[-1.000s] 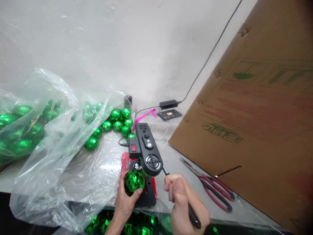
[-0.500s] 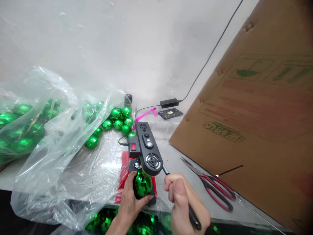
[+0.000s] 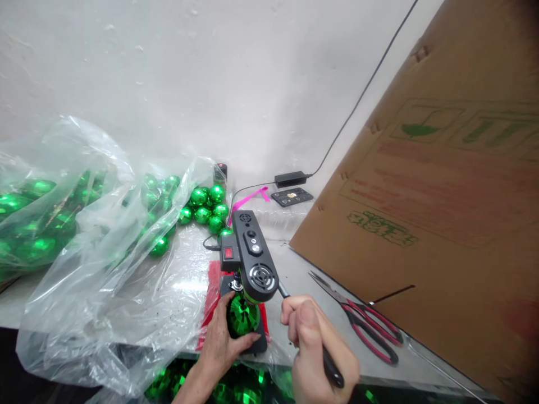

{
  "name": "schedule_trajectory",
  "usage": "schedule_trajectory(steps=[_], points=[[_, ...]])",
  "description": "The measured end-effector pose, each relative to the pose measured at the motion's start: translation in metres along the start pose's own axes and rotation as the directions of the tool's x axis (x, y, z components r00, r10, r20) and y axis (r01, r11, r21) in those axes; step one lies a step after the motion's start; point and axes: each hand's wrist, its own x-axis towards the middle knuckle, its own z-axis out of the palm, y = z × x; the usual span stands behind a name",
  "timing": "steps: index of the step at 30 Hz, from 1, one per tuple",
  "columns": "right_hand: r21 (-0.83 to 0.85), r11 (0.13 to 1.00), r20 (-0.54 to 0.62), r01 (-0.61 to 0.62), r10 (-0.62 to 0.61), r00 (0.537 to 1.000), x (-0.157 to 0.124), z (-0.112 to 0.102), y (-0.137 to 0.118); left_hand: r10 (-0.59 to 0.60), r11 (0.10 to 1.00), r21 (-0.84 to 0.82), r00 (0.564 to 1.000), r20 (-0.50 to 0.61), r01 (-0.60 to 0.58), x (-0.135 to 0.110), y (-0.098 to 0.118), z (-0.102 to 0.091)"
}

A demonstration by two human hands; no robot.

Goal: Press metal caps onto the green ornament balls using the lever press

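Observation:
My left hand (image 3: 223, 331) curls thumb and fingers around a shiny green mirrored ball (image 3: 243, 315). The ball sits under the round head of a black benchtop machine (image 3: 256, 252), above its dark base plate. A red rocker switch (image 3: 228, 252) shows on the machine's side box. My right hand (image 3: 318, 342) is closed in a fist around the black-handled lever (image 3: 332, 370), whose metal rod meets the machine head. Where the ball touches the head is partly hidden.
Clear plastic sheeting (image 3: 96, 314) covers more green balls (image 3: 40, 247) at left; several loose ones (image 3: 202, 215) lie behind the machine. Scissors (image 3: 370, 331) and a large cardboard box (image 3: 421, 185) are at right. A power adapter (image 3: 290, 179) and phone (image 3: 292, 196) lie at the back.
Almost nothing differs. The whole view has shifted slightly; both hands keep their grips on the ball and the lever.

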Motion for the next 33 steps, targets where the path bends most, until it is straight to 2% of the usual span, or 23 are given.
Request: schedule_trajectory(steps=[3, 6, 12, 16, 18, 22, 28, 33], points=[[0.021, 0.997, -0.073, -0.072, 0.073, 0.995, -0.003, 0.006, -0.006, -0.006, 1.000, -0.022, 0.999, 0.038, 0.007, 0.004, 0.004, 0.002], [0.022, 0.994, -0.074, -0.107, 0.109, 0.991, -0.004, 0.008, -0.010, 0.015, 0.999, -0.044, 0.998, 0.061, -0.012, 0.005, 0.004, 0.002], [0.029, 0.994, -0.069, -0.104, 0.106, 0.992, -0.004, 0.007, -0.008, 0.064, 0.997, -0.062, 0.988, 0.139, -0.056, 0.004, -0.013, -0.006], [0.020, 0.996, -0.060, -0.086, 0.087, 0.994, -0.003, 0.004, -0.004, 0.075, 0.997, -0.043, 0.989, 0.131, -0.070, 0.006, -0.022, -0.003], [0.001, 0.999, -0.017, -0.042, 0.042, 0.999, -0.001, 0.000, -0.001, 0.094, 0.995, -0.035, 0.990, 0.104, -0.090, 0.007, -0.025, 0.001], [-0.028, 0.998, 0.077, 0.050, -0.048, 0.996, 0.002, -0.008, 0.005, 0.142, 0.990, 0.004, 0.990, -0.025, -0.142, 0.008, -0.026, 0.009], [-0.037, 0.996, 0.078, 0.079, -0.076, 0.994, 0.002, -0.009, 0.005, 0.195, 0.980, 0.057, 0.977, -0.084, -0.190, 0.009, -0.023, 0.018], [-0.028, 0.998, 0.017, 0.059, -0.058, 0.998, -0.002, -0.006, 0.007, 0.204, 0.978, 0.074, 0.974, -0.103, -0.197, 0.009, -0.024, 0.022]])
